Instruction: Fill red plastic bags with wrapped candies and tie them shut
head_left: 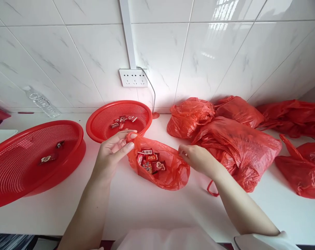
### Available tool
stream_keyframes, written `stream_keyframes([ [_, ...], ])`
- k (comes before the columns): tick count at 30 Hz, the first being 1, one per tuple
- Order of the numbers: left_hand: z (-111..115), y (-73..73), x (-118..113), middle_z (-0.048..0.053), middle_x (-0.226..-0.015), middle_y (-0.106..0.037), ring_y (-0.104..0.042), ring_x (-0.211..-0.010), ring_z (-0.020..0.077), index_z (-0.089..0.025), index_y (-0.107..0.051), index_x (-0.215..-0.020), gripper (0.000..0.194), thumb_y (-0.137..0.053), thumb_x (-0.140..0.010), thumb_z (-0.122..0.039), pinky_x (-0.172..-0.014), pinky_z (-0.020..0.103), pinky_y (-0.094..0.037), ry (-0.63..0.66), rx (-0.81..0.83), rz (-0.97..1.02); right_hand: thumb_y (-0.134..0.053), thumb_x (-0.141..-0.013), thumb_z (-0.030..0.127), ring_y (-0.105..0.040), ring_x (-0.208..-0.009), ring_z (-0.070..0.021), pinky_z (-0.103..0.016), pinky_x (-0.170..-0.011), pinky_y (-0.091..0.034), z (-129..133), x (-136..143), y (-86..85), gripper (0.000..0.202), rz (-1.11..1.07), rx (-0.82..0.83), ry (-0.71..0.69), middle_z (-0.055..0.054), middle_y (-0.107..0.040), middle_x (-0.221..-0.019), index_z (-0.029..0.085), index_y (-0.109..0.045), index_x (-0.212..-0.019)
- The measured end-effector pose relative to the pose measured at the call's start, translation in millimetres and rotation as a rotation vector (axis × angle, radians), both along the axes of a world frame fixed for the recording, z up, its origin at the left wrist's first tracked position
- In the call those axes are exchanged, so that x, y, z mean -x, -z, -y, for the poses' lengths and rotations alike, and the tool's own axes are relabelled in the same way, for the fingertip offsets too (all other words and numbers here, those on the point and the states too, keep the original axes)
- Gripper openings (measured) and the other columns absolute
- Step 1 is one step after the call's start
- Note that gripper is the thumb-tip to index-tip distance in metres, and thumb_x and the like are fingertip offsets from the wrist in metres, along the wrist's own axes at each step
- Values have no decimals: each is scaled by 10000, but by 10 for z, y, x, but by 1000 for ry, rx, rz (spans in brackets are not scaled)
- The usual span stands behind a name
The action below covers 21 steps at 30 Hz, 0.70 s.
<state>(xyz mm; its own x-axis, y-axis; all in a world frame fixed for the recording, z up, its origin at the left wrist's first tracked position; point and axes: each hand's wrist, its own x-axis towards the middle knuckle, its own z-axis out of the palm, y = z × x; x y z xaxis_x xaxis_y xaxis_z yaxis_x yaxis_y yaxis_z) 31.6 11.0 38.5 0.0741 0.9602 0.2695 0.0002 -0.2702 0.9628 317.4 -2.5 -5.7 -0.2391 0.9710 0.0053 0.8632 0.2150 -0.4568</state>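
Observation:
An open red plastic bag [173,177] lies on the white table in front of me, its mouth spread wide. Inside it are several small wrapped packets [152,161], red and brown with printed characters. My left hand [116,152] pinches the bag's left rim between thumb and fingers. On the opposite side, my right hand [195,158] is closed on the right rim. Just behind my left hand stands a round red basket [100,121] with several similar packets in it. A larger red basket [66,173] at the left holds a few small packets.
Filled red bags [238,146] crowd the table's right side, some against the tiled wall. A clear plastic bottle [43,102] lies at the back left. A power socket [133,78] with a cable is on the wall. The table's front edge runs below my arms.

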Motion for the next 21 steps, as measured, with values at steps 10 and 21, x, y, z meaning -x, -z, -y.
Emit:
stream_keyframes([
  [10,-76,114,41,60,-1162,-673,-558,-1204,279,-264,-708,-1075,335,-744,-743,-242,-1083,497,-397,42,-52,114,-372,-811,-21,-626,-612,-161,-293,-549,-444,369,-51,237,451,207,2,-239,-115,-643,-1108,171,-610,-1143],
  [21,-221,-100,37,-7,-1277,-617,-548,-1233,280,-434,-529,-1296,607,-740,-744,-295,-1009,449,-472,147,-293,241,-618,-875,254,-441,-533,-84,-220,-450,-348,-72,-332,-373,59,-1113,-341,18,10,-581,-790,245,-628,-932],
])
